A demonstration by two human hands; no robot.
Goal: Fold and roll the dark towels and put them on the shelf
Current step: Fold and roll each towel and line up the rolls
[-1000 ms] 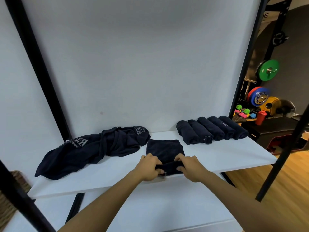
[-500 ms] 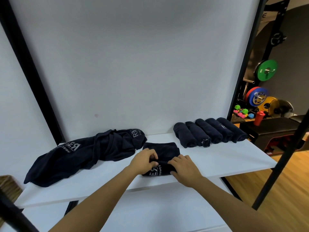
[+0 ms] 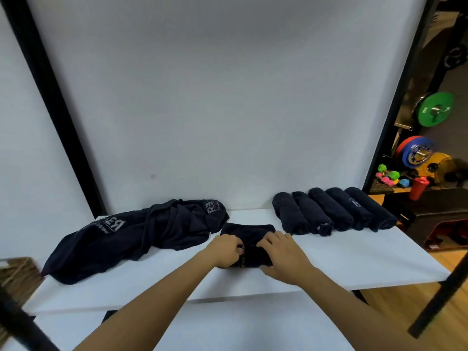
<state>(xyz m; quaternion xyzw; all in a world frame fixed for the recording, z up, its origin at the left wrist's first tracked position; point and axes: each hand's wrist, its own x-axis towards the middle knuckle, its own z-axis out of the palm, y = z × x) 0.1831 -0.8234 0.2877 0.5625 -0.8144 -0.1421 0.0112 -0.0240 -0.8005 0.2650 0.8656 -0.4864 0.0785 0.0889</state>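
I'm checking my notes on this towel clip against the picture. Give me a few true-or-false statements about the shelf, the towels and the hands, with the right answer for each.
1. Five rolled towels lie in a row on the right of the shelf. True.
2. Both hands are on the half-rolled towel. True: the left hand and the right hand both grip it.
3. The loose towels are heaped to the right of the hands. False: they lie to the left.
4. The half-rolled towel touches the rolled row. False: white shelf shows between them.
5. The towels are white. False: they are dark, with pale print.
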